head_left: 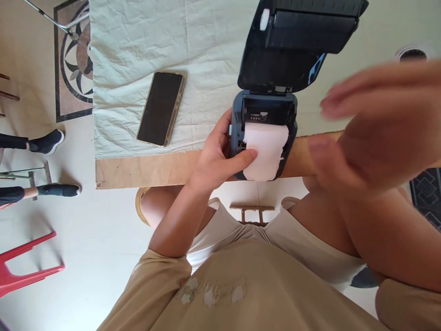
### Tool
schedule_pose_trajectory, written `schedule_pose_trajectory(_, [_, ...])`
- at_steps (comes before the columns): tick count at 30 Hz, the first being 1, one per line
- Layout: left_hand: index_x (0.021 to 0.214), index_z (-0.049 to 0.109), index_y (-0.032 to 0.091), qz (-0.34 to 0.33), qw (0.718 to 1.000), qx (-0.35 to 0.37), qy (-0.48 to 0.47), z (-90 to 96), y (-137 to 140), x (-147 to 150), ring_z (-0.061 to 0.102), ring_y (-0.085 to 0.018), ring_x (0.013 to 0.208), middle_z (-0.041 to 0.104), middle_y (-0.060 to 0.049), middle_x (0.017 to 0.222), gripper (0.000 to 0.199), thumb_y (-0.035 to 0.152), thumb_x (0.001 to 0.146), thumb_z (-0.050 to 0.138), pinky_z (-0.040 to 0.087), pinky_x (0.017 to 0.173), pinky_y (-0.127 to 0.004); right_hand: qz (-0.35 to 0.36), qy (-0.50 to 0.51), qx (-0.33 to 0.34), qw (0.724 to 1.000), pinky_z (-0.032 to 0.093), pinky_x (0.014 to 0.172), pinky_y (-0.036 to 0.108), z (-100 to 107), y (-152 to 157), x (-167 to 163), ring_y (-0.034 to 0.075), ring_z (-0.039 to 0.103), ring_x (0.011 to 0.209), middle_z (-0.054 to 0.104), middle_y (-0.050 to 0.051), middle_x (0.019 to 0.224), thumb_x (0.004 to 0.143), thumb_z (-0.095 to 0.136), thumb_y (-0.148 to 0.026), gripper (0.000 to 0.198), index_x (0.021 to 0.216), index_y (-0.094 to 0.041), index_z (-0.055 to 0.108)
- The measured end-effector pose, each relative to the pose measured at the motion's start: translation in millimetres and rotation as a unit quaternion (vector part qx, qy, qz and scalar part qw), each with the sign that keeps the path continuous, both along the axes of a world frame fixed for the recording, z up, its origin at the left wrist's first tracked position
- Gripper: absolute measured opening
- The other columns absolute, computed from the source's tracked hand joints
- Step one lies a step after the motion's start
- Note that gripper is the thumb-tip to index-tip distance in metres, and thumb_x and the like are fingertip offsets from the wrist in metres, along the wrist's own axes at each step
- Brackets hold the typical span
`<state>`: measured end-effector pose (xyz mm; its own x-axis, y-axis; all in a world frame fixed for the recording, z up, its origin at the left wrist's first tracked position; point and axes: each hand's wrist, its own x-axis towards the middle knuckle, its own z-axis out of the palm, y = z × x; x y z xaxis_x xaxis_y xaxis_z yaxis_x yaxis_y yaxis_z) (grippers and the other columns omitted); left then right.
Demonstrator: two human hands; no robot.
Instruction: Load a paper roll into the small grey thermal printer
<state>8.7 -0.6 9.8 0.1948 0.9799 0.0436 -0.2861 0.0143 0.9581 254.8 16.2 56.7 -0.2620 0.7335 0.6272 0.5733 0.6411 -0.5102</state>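
A dark portable label printer (234, 138) is at the table's front edge, its black lid (279, 69) swung up and back. Inside it lies a white paper roll (265, 161) with a ragged edge, its loose end toward me. My left hand (220, 158) is closed around the printer's left side, the thumb resting on the paper. Off to the right, my right hand (375, 124) is raised, touching neither printer nor paper. Motion blurs it, but its fingers are stretched out with the thumb apart, and nothing shows in it.
A smartphone (161, 108) lies left of the printer on the pale green cloth (131, 37). Bare wood (148, 168) shows along the table's front edge. A white ring-shaped thing (401, 49) is partly hidden behind my right hand. At left are another person's shoes (48, 141) and a red stool (20, 280).
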Motion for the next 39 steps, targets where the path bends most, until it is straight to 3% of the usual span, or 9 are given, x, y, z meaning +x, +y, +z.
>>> schedule_pose_trajectory(3, [0.134, 0.075, 0.03, -0.003, 1.0, 0.0, 0.028, -0.5, 2, -2, 0.082, -0.026, 0.1, 0.084, -0.004, 0.122, 0.071, 0.061, 0.077, 0.104, 0.071, 0.085, -0.035, -0.073, 0.01, -0.105, 0.992, 0.071, 0.112, 0.052, 9, 12, 5, 0.035, 0.066, 0.158, 0.06, -0.001, 0.165, 0.106, 0.057, -0.074, 0.053, 0.155, -0.053, 0.059])
schedule_pose_trajectory(8, [0.132, 0.073, 0.029, -0.01, 0.999, 0.025, 0.038, -3.8, 5, -5, 0.085, -0.029, 0.111, 0.085, -0.006, 0.128, 0.068, 0.06, 0.079, 0.102, 0.073, 0.093, -0.038, 0.005, 0.115, -0.213, 0.97, 0.073, 0.107, 0.046, 14, 19, -10, 0.034, 0.067, 0.155, 0.057, 0.003, 0.161, 0.108, 0.054, -0.081, 0.056, 0.155, -0.05, 0.055])
schedule_pose_trajectory(11, [0.138, 0.071, 0.03, -0.021, 0.998, 0.044, 0.043, -19.5, 12, -8, 0.085, -0.028, 0.107, 0.084, -0.006, 0.128, 0.076, 0.065, 0.078, 0.102, 0.074, 0.087, -0.037, 0.04, 0.135, -0.158, 0.977, 0.073, 0.102, 0.043, 2, 21, -16, 0.031, 0.068, 0.15, 0.063, 0.008, 0.149, 0.109, 0.06, -0.073, 0.046, 0.134, -0.036, 0.068])
schedule_pose_trajectory(13, [0.139, 0.071, 0.033, -0.038, 0.994, 0.104, 0.016, -33.8, 18, -9, 0.086, -0.027, 0.102, 0.084, -0.004, 0.128, 0.095, 0.071, 0.061, 0.109, 0.074, 0.082, -0.036, 0.09, 0.127, -0.063, 0.986, 0.072, 0.1, 0.044, -10, 24, -16, 0.03, 0.07, 0.143, 0.07, 0.01, 0.131, 0.109, 0.065, -0.055, 0.03, 0.122, -0.029, 0.071])
schedule_pose_trajectory(15, [0.15, 0.069, 0.037, -0.056, 0.988, 0.142, -0.013, -46.0, 23, -10, 0.085, -0.024, 0.095, 0.084, -0.003, 0.128, 0.101, 0.071, 0.063, 0.109, 0.074, 0.076, -0.034, 0.13, 0.108, 0.005, 0.986, 0.071, 0.098, 0.045, -19, 27, -14, 0.029, 0.074, 0.135, 0.073, 0.009, 0.126, 0.102, 0.07, -0.039, 0.018, 0.116, -0.028, 0.07])
schedule_pose_trajectory(19, [0.157, 0.068, 0.038, -0.077, 0.982, 0.17, -0.036, -54.8, 28, -12, 0.085, -0.023, 0.09, 0.083, -0.003, 0.127, 0.101, 0.071, 0.069, 0.107, 0.073, 0.068, -0.031, 0.146, 0.074, -0.025, 0.986, 0.068, 0.113, 0.051, -23, 27, -11, 0.029, 0.073, 0.138, 0.07, 0.009, 0.146, 0.09, 0.077, -0.024, 0.026, 0.114, -0.03, 0.068])
schedule_pose_trajectory(25, [0.154, 0.066, 0.036, -0.073, 0.989, 0.128, 0.001, -40.2, 21, -15, 0.085, -0.029, 0.104, 0.082, -0.004, 0.132, 0.098, 0.073, 0.072, 0.105, 0.074, 0.078, -0.036, 0.178, 0.113, -0.163, 0.964, 0.07, 0.11, 0.052, -23, 18, -11, 0.034, 0.061, 0.158, 0.062, 0.009, 0.16, 0.102, 0.076, -0.041, 0.02, 0.119, -0.031, 0.069])
schedule_pose_trajectory(30, [0.154, 0.067, 0.037, -0.053, 0.997, 0.063, -0.011, -20.0, 8, -7, 0.084, -0.031, 0.119, 0.081, -0.004, 0.138, 0.073, 0.072, 0.093, 0.089, 0.074, 0.092, -0.039, 0.209, 0.195, -0.304, 0.909, 0.072, 0.084, 0.037, -37, 21, -12, 0.021, 0.077, 0.115, 0.068, 0.005, 0.147, 0.097, 0.085, -0.065, 0.077, 0.161, -0.041, 0.048])
schedule_pose_trajectory(39, [0.153, 0.071, 0.035, -0.048, 0.998, 0.013, -0.039, -0.7, 2, -2, 0.083, -0.032, 0.128, 0.083, -0.005, 0.144, 0.06, 0.057, 0.099, 0.086, 0.072, 0.1, -0.04, 0.195, 0.154, -0.322, 0.914, 0.072, 0.084, 0.039, -38, 21, -11, 0.022, 0.076, 0.109, 0.071, 0.006, 0.141, 0.1, 0.076, -0.078, 0.081, 0.165, -0.038, 0.049])
